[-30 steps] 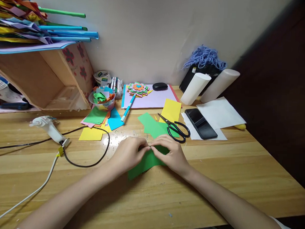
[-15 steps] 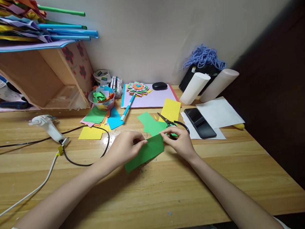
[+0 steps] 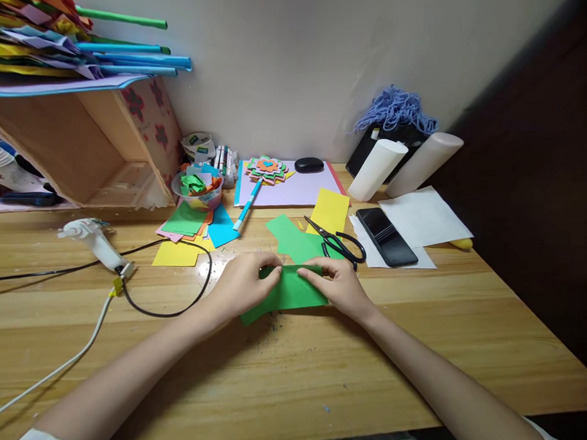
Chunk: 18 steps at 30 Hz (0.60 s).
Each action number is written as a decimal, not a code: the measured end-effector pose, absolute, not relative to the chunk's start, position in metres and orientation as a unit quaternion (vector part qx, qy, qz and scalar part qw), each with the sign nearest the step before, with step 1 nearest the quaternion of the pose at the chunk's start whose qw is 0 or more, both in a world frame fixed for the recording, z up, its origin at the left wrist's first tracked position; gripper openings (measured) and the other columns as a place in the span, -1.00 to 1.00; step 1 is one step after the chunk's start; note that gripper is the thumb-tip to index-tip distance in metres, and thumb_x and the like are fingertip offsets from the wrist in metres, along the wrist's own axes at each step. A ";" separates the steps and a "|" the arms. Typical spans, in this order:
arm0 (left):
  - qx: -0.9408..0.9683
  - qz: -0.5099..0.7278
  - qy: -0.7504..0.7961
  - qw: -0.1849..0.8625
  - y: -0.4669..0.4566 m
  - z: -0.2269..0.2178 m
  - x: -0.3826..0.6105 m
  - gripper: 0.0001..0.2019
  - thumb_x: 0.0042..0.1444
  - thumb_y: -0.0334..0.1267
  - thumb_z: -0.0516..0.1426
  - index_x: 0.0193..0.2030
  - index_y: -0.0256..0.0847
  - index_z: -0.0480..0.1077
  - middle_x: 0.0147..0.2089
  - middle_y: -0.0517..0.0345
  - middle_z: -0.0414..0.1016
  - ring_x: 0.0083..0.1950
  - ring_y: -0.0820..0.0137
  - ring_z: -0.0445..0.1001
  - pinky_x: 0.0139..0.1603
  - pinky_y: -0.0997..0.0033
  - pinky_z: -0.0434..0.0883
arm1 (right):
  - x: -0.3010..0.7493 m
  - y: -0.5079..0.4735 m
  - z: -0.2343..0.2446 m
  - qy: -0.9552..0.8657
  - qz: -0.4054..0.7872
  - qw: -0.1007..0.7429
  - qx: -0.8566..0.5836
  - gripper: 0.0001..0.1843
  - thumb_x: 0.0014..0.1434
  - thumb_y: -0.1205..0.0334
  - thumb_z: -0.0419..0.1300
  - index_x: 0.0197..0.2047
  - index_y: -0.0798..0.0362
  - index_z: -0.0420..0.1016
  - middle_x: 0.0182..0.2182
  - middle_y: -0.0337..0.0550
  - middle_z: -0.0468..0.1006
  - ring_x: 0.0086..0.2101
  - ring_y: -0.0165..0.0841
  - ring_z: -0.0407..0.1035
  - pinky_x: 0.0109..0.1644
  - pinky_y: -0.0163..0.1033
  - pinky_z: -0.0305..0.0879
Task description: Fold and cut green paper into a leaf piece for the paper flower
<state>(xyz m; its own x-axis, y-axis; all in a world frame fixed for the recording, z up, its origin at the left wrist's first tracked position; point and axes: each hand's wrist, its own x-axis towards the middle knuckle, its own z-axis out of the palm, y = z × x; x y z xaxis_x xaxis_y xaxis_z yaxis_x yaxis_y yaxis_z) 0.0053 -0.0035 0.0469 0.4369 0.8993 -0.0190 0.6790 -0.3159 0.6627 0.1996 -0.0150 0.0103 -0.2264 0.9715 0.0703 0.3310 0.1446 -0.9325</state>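
Observation:
A dark green sheet of paper (image 3: 293, 292) is held between my two hands over the front middle of the table. My left hand (image 3: 246, 281) pinches its upper edge left of centre, thumb in front. On the same edge, to the right, my right hand (image 3: 338, 286) pinches with thumb and fingers. The sheet bends slightly, and its lower left corner hangs near the tabletop. Just beyond my hands lie lighter green paper pieces (image 3: 297, 241). Black-handled scissors (image 3: 338, 239) rest partly on them, blades a little apart, beside a yellow sheet (image 3: 329, 208).
At left lie a white glue gun (image 3: 93, 242) and its looping black cable (image 3: 209, 275). Coloured paper squares (image 3: 184, 220) sit by a tub of scraps (image 3: 197, 190). A layered paper flower (image 3: 266, 169) lies behind. At right are a phone (image 3: 386, 236) and white rolls (image 3: 378, 170).
My right hand has let go of the corner near the scissors and gripped the upper edge closer to my left hand. The green sheet has turned more level.

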 end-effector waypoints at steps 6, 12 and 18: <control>0.792 0.180 0.500 0.301 0.000 0.050 0.004 -0.78 0.05 -0.26 -0.02 -0.39 -0.19 0.44 -0.36 0.18 0.52 -0.36 0.39 0.41 -0.36 0.45 0.27 | 0.207 -0.011 0.014 -0.635 0.378 0.425 -0.523 -0.79 0.01 0.10 0.21 -0.42 0.07 0.56 -0.45 -0.15 0.58 -0.42 -0.31 0.42 -0.36 -0.27 0.32; 0.779 0.211 0.519 0.282 0.006 0.057 -0.002 -0.82 0.00 -0.29 -0.01 -0.45 -0.22 0.40 -0.46 0.20 0.47 -0.41 0.42 0.39 -0.40 0.47 0.25 | 0.217 0.000 0.015 -0.552 0.401 0.491 -0.541 -0.76 -0.11 0.05 0.28 -0.47 0.07 0.53 -0.51 -0.16 0.56 -0.51 -0.33 0.40 -0.48 -0.27 0.33; 0.763 0.220 0.574 0.201 0.017 0.070 -0.020 -0.82 0.04 -0.25 0.00 -0.47 -0.21 0.38 -0.43 0.17 0.49 -0.39 0.39 0.42 -0.37 0.45 0.27 | 0.231 0.012 0.014 -0.492 0.411 0.525 -0.560 -0.70 -0.12 0.03 0.29 -0.42 0.11 0.53 -0.48 -0.14 0.57 -0.51 -0.35 0.41 -0.48 -0.29 0.32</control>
